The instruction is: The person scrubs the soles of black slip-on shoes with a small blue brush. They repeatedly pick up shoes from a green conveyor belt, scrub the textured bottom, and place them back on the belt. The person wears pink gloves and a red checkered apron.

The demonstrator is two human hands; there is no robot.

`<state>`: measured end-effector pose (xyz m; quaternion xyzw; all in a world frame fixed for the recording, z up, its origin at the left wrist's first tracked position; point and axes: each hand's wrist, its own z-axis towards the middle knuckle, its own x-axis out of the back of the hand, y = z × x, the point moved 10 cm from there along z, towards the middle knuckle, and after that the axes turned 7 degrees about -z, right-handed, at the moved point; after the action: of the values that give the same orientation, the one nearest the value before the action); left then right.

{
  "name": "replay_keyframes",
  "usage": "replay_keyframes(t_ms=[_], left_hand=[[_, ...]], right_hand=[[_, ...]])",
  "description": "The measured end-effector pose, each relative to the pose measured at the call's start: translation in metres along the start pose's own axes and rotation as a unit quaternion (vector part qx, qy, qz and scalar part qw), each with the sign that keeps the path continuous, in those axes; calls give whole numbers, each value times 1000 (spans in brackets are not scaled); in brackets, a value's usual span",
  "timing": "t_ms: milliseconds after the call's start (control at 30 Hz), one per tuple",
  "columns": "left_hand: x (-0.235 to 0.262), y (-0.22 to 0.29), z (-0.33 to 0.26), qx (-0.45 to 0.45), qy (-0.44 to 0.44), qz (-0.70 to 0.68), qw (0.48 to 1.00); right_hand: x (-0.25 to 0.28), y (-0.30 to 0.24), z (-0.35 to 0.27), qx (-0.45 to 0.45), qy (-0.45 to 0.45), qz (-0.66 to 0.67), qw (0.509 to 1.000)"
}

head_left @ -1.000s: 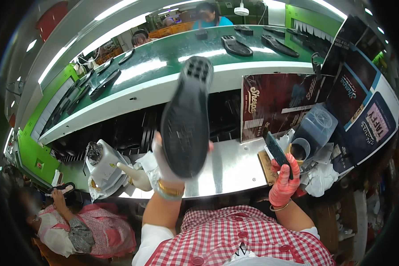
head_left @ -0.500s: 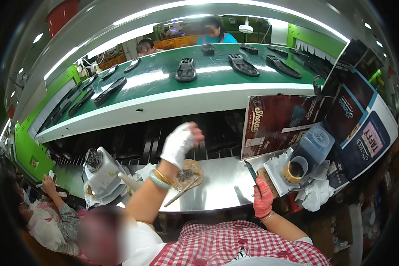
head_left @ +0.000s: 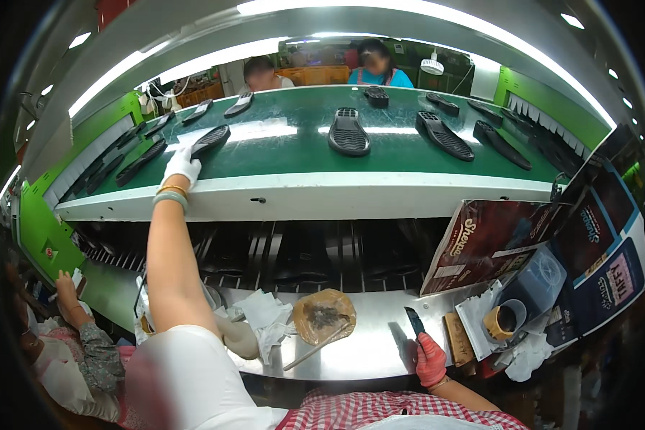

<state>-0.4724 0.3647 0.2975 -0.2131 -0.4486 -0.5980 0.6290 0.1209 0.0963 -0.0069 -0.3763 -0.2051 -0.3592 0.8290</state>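
Note:
My left hand (head_left: pixel 183 166), in a white glove, reaches far forward over the belt's white edge. Its fingers close on the near end of a black shoe sole (head_left: pixel 211 140) lying on the green conveyor belt (head_left: pixel 279 154). Low over the metal bench, my right hand (head_left: pixel 431 360), in a red glove, is wrapped round a dark, flat knife (head_left: pixel 413 320) pointing up and away. Left of it on the bench is a shallow amber-coloured dish (head_left: pixel 308 312) with dark residue in it and a thin stick (head_left: pixel 315 349) leaning across its rim.
More black soles, such as one upright-facing sole (head_left: pixel 349 132), lie along the belt. Cardboard boxes (head_left: pixel 473 240) stand at the right beside a blue translucent container (head_left: pixel 534 287) and a cup (head_left: pixel 500 322). Crumpled white cloths (head_left: pixel 265 315) lie near my left arm. Co-workers are left and beyond.
My left hand has gone from above the dish, forward and left, to the sole on the belt. The right hand still holds the knife. The whole view has shifted.

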Motion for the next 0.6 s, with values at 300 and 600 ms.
replay_keyframes(t_ms=[300, 600], left_hand=[[22, 11, -1, 98, 37, 134, 985], [15, -105, 20, 174, 69, -334, 924]], right_hand=[[-4, 10, -10, -38, -20, 10, 999], [-6, 2, 5, -20, -18, 17, 999]])
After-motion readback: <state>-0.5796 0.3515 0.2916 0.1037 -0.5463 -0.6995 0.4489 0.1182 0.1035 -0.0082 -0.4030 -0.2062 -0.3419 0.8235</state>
